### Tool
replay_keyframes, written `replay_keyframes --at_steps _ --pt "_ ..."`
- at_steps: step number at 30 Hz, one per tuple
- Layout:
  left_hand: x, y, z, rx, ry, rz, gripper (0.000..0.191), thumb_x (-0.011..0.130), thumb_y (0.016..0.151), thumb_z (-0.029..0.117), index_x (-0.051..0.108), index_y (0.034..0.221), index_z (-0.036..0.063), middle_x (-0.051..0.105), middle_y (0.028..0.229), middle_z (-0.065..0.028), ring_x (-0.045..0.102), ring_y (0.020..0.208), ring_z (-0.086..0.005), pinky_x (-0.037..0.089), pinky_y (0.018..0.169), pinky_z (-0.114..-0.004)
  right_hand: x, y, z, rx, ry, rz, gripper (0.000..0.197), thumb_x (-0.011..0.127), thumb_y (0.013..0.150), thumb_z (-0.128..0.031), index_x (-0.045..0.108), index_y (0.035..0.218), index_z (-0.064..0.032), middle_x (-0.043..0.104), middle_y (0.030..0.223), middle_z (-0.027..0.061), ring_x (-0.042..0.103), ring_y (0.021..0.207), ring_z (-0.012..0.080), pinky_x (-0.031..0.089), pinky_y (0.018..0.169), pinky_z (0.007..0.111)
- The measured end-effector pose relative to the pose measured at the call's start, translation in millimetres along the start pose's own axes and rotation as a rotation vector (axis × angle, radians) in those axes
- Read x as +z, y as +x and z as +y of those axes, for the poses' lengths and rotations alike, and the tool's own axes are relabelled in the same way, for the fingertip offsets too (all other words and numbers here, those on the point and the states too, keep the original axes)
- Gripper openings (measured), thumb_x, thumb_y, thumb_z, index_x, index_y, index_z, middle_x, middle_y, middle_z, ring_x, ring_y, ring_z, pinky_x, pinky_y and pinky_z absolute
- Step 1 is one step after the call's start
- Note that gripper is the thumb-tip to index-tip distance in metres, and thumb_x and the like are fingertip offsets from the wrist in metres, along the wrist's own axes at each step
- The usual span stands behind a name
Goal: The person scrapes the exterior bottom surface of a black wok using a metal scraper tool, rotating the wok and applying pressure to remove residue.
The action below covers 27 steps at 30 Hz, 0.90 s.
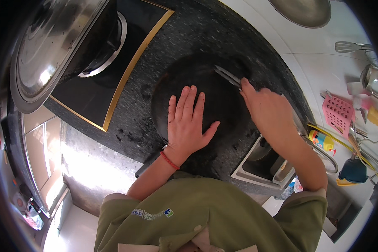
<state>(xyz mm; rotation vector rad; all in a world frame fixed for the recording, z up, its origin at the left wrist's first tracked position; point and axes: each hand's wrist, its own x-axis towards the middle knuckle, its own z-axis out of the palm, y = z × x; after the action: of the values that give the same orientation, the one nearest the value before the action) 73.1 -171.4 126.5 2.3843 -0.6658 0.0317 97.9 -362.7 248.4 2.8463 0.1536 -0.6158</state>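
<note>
A black pan point(220, 104) lies bottom up, as far as its dark round face shows, on the speckled stone counter, its handle point(149, 163) pointing toward the lower left. My left hand point(187, 116) is laid flat on it, palm down, fingers spread a little, a red beaded bracelet at the wrist. In my right hand point(264, 104) is a metal tool point(227, 75) with a slotted blade; its exact kind is unclear. The tool's tip rests on or just over the pan's far part. Dark crumbs point(126, 134) are scattered on the counter beside the pan.
On the left, a gas hob point(91, 100) with gold trim bears a wok under a metal lid point(50, 47). A sink point(255, 179) is at the lower right. Beyond it are a yellow bottle point(321, 140), a pink utensil basket point(337, 113) and hanging utensils on the wall.
</note>
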Motion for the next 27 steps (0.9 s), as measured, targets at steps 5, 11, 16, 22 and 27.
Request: replay_keyframes --at_steps 5,11,16,22,27 --pt "-1 -1 0 -0.023 -0.002 0.012 0.072 0.069 0.078 0.041 0.046 0.133 -0.0006 0.041 0.141 -0.0204 0.036 0.134 -0.0352 0.023 0.11 -0.052 -7 1 -5 0.058 -0.101 -0.133 0.033 0.048 0.096 -0.024 0.054 0.124 -0.008 0.063 0.073 0.0127 0.066 0.066 0.0286 0.052 0.052 0.036" --pt "0 2 3 0.006 -0.019 0.022 0.07 0.066 0.079 0.043 0.049 0.131 -0.0003 0.042 0.141 -0.0192 0.035 0.135 -0.0334 0.021 0.112 -0.051 0 24 -3 -0.031 -0.062 0.044 0.035 0.051 0.094 -0.022 0.054 0.126 -0.0093 0.062 0.073 0.0132 0.066 0.064 0.0295 0.053 0.053 0.036" --pt "0 -5 0 -0.045 -0.02 0.006 0.068 0.064 0.08 0.044 0.051 0.13 0.0 0.041 0.142 -0.0183 0.032 0.138 -0.0306 0.018 0.114 -0.05 -23 -7 -16 0.021 -0.143 -0.117 0.035 0.053 0.088 -0.014 0.055 0.123 -0.0079 0.063 0.073 0.0128 0.067 0.066 0.03 0.053 0.053 0.037" --pt "1 2 2 0.002 -0.043 0.047 0.07 0.069 0.079 0.04 0.048 0.132 -0.0005 0.043 0.14 -0.0198 0.038 0.133 -0.0351 0.024 0.11 -0.052 5 37 -6 -0.056 -0.066 0.044 0.031 0.051 0.093 -0.02 0.056 0.121 -0.0072 0.063 0.072 0.0135 0.067 0.066 0.0299 0.053 0.053 0.038" --pt "0 -6 0 -0.043 -0.024 0.002 0.068 0.062 0.082 0.046 0.05 0.131 -0.0002 0.041 0.142 -0.0187 0.031 0.138 -0.0305 0.018 0.114 -0.05 -27 7 -10 0.007 -0.141 -0.118 0.03 0.052 0.092 -0.019 0.056 0.118 -0.005 0.063 0.072 0.0132 0.066 0.066 0.0302 0.052 0.056 0.037"
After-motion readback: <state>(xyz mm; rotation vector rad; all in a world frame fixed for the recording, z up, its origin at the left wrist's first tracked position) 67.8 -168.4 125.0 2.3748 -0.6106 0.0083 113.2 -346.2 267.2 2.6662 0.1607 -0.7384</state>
